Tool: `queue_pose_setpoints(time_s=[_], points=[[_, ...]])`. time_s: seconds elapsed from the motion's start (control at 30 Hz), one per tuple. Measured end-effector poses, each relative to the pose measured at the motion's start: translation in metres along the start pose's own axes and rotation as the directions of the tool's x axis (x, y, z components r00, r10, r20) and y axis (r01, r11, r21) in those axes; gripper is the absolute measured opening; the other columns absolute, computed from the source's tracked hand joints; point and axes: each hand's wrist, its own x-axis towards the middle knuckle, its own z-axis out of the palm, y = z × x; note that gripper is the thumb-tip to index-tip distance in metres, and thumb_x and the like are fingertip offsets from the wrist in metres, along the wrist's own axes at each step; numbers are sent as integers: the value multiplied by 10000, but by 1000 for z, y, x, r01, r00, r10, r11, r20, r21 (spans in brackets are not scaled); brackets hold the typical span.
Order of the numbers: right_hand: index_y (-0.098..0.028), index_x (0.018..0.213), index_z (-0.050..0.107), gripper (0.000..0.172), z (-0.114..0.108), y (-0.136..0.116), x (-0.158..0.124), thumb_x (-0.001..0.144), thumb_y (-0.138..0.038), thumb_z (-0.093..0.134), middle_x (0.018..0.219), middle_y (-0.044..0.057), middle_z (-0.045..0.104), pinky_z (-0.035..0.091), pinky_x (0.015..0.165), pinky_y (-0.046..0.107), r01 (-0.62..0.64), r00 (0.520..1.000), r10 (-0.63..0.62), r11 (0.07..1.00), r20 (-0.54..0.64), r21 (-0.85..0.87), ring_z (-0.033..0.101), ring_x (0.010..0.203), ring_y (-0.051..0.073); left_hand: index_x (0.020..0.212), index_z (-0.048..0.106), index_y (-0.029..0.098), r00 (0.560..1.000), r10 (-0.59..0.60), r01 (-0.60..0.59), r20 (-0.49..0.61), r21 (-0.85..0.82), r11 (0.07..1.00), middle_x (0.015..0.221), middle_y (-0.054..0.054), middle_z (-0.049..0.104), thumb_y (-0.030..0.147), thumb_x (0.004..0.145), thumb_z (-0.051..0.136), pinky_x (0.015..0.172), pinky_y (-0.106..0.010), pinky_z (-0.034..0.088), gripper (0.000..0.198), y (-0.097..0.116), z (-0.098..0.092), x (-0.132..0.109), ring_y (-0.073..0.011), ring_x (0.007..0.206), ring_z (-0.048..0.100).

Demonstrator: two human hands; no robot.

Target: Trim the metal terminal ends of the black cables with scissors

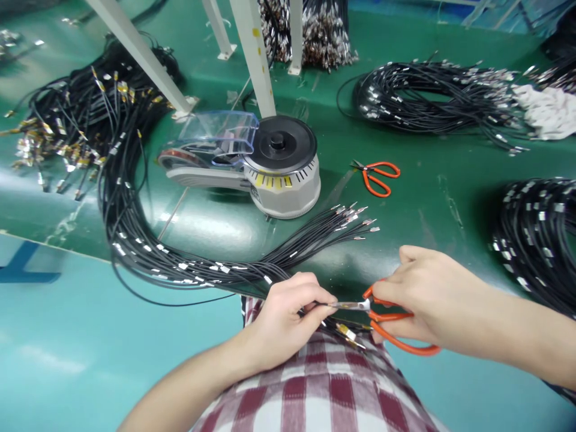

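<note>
My left hand (290, 318) is at the front edge of the bench, thumb and forefinger pinched on a thin black cable whose end is mostly hidden by the fingers. Orange-handled scissors (402, 343) are in my right hand (420, 291), fingers through the loops. Their blades point left and reach my left fingertips; how far apart the blades are is hard to see. Below both hands hang cable ends (346, 332) with yellow tape and metal tips, over a checked garment. A long bundle of black cables (238, 271) with white tags runs behind my left hand.
A round tape dispenser (288, 192) stands mid-bench, with a second pair of orange scissors (380, 174) to its right. Cable coils lie at back right (418, 99) and far right (535, 234). A cable heap (90, 114) fills the left. White posts (254, 54) rise behind.
</note>
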Motion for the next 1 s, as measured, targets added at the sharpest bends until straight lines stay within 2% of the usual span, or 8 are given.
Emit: queue_pose_setpoints(time_s=[0.1,0.27,0.4,0.57,0.7,0.8,0.9,1.0], points=[[-214,629,528,321,4,2,0,948,-255,516,558,-32,599,163,591,336,85,996,-86,995,-4,-41,266,444,119,846,738,133,1000,21,-21,-16,-4,1000,670,-22,627,108,869,654,545,-193,445,90,-2,2,-1,-93,587,553],[-209,555,447,379,-1,1,6,848,-330,656,417,-57,496,208,537,283,-136,985,112,972,132,192,364,471,126,844,741,124,999,28,-28,-34,-15,999,662,-21,622,97,849,673,538,-189,443,73,-3,3,-1,-91,579,548],[-217,564,461,318,-6,0,8,827,-226,640,432,-86,557,258,535,257,-197,965,119,917,234,347,429,481,120,837,740,117,1000,-9,9,-3,-40,999,674,-25,627,100,847,676,538,-184,441,68,-2,1,-1,-85,573,553],[-228,580,530,229,-10,-1,6,793,-206,611,478,-84,608,291,627,280,-168,976,119,945,184,280,398,459,111,828,736,129,998,-53,55,29,-48,997,694,-23,631,112,860,661,538,-181,438,84,1,0,0,-78,567,548],[-219,559,506,275,-3,-4,2,802,-276,621,424,-44,525,236,598,311,-116,993,114,990,27,82,296,437,122,816,735,137,998,-56,57,32,-22,998,679,-18,627,122,864,652,531,-188,432,97,2,1,1,-81,557,535],[-215,581,515,304,4,-4,1,869,-284,586,455,-30,537,214,587,322,-60,998,60,998,-14,2,260,435,124,822,737,138,999,-48,48,25,-15,999,675,-21,630,120,862,654,535,-192,431,94,-1,3,0,-87,569,538],[-215,578,509,307,6,-3,2,852,-287,629,448,-34,516,205,560,307,-77,997,76,996,28,35,317,456,132,827,740,138,999,-32,32,9,-19,999,669,-24,631,120,860,660,536,-195,430,88,-4,5,-2,-93,576,540],[-211,549,454,356,5,0,5,811,-278,686,417,-57,489,220,515,265,-178,973,139,960,183,217,410,485,130,826,741,128,999,-32,32,2,-40,999,669,-26,628,114,854,667,532,-192,429,80,-4,7,-3,-91,569,539]])
